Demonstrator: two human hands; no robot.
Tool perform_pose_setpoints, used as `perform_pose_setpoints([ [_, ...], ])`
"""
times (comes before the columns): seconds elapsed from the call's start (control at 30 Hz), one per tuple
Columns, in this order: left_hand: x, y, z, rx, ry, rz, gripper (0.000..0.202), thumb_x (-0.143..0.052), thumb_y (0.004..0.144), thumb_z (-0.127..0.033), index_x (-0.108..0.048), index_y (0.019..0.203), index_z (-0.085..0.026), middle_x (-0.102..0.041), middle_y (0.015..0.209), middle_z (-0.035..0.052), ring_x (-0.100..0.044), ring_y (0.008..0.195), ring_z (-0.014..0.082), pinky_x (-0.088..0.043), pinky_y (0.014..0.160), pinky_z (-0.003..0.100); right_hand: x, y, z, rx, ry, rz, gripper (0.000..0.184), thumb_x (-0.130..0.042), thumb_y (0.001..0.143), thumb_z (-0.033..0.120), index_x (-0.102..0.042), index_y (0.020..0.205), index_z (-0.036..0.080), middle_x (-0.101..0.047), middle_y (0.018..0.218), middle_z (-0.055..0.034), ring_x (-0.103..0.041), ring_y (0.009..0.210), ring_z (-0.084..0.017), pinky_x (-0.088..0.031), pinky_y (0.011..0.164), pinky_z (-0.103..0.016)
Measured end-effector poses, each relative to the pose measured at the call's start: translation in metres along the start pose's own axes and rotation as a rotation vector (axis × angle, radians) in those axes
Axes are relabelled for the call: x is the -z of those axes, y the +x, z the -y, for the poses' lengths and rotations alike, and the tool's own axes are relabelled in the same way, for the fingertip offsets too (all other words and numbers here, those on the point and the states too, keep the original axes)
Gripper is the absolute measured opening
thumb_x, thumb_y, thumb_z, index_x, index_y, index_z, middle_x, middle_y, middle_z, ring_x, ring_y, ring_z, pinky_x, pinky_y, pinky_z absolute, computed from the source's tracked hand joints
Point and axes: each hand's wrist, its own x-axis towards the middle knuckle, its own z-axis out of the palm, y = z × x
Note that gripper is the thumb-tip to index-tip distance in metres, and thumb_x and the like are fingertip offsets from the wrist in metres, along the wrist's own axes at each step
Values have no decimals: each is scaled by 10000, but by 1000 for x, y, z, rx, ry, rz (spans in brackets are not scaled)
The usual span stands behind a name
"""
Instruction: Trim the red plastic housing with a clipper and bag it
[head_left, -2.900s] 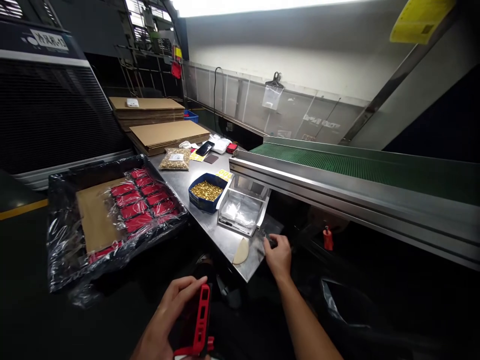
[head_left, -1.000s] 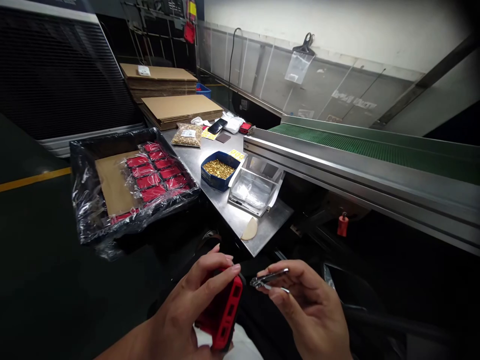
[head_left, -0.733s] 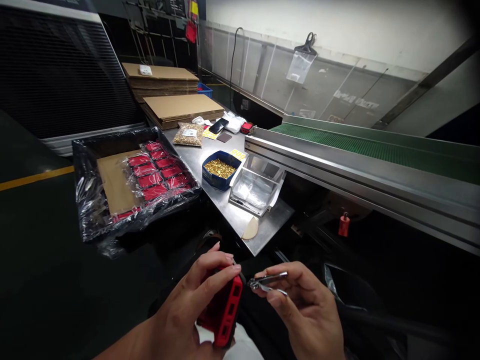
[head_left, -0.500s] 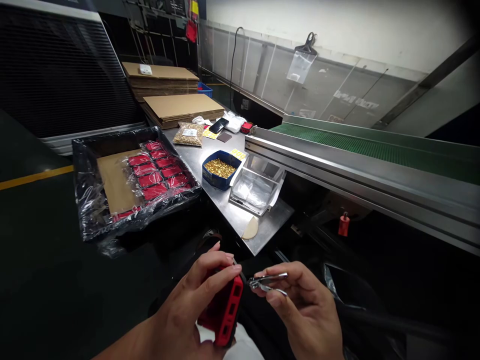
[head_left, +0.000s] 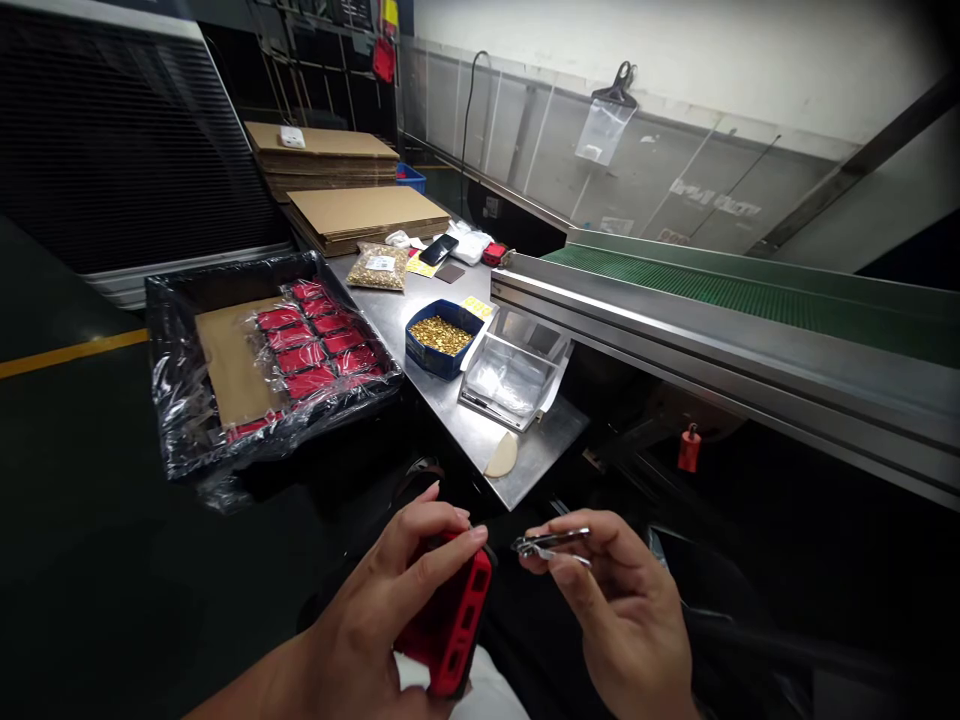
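Hands at mid-work: our left hand point(head_left: 397, 610) grips a red-and-black casing point(head_left: 450, 625), and our right hand point(head_left: 622, 620) pinches metal tweezers point(head_left: 551, 543) just beside its upper edge, not touching. We judge more red parts in the wrapped tray point(head_left: 172, 400) unhandled.

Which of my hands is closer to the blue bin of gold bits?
Left. The left hand, gripping the red case, sits below the blue bin; the right hand, holding metal clippers, is farther right.
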Motion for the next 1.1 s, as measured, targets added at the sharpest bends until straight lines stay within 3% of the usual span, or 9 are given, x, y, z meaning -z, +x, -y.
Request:
perform_pose_setpoints([
  [0.13, 5, 2, -4, 61, 22, 40, 898, -584, 617, -73, -339, 1476, -166, -302, 1386, 134, -345, 1344, 363, -198, 1206, 606, 10, 4, 5, 86, -142, 124, 216, -644, 911, 201, -617, 1116, 264, -676, 1019, -38, -675, 906, -157, -573, 808, -224],
  [0.27, 6, 3, -4, 39, 15, 63, 898, -552, 611, -76, -333, 1479, -151, -308, 1380, 138, -365, 1318, 343, -325, 1164, 559, 16, 6, 8, 146, -247, 215, 282, -653, 896, 173, -596, 1154, 273, -661, 1035, -37, -656, 931, -167, -565, 805, -262],
  [0.5, 4, 4, -3, 10, 51, 59, 842, -568, 659, -120, -342, 1470, -138, -329, 1351, 140, -336, 1324, 341, -297, 1172, 566, 17, 8, 9, 132, -319, 254, 252, -660, 897, 189, -605, 1127, 278, -669, 1010, -15, -659, 905, -150, -565, 778, -248],
  [0.83, 3, 3, -3, -8, 8, 59, 888, -546, 590, -103, -366, 1459, -130, -363, 1311, 135, -375, 1280, 331, -313, 1161, 556, 18, 14, 12, 153, -391, 298, 200, -670, 888, 171, -636, 1062, 263, -689, 926, 9, -666, 820, -115, -550, 723, -197],
  [1.1, 0, 6, -2, 44, -102, 40, 900, -544, 585, -97, -352, 1463, -159, -314, 1356, 139, -443, 1259, 329, -393, 1123, 523, 19, 4, 2, 143, -236, 54, 210, -621, 908, 122, -620, 1090, 225, -674, 998, -50, -676, 876, -160, -568, 773, -245],
])
